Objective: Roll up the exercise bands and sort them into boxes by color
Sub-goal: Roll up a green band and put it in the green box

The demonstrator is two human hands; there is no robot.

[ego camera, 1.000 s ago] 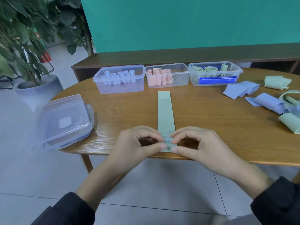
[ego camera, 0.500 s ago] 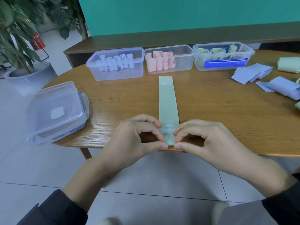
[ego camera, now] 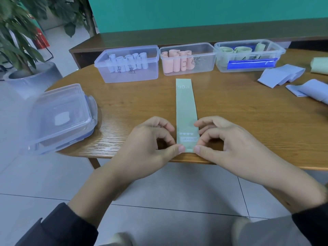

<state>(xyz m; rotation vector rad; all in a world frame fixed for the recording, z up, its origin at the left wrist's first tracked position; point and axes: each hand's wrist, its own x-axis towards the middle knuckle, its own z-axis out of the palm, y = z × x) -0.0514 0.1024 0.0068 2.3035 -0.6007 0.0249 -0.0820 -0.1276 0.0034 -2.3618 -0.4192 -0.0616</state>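
Note:
A pale green exercise band (ego camera: 185,107) lies flat and straight on the wooden table (ego camera: 248,125), its near end at the table's front edge. My left hand (ego camera: 149,146) and my right hand (ego camera: 229,144) sit on either side of that near end, thumbs pressing its corners, fingers curled above the band's sides. At the back stand three clear boxes: one with rolled blue bands (ego camera: 127,63), one with rolled pink bands (ego camera: 187,58), one with rolled green bands (ego camera: 248,55).
Loose blue bands (ego camera: 282,74) and a green band (ego camera: 319,65) lie at the table's right side. A stack of clear lids (ego camera: 60,118) overhangs the left edge. A potted plant (ego camera: 19,55) stands on the floor at left.
The view has tilted down and the boxes sit higher in frame. My index fingers have lifted off the band's near end, which now shows its printed label; the thumbs stay at its corners.

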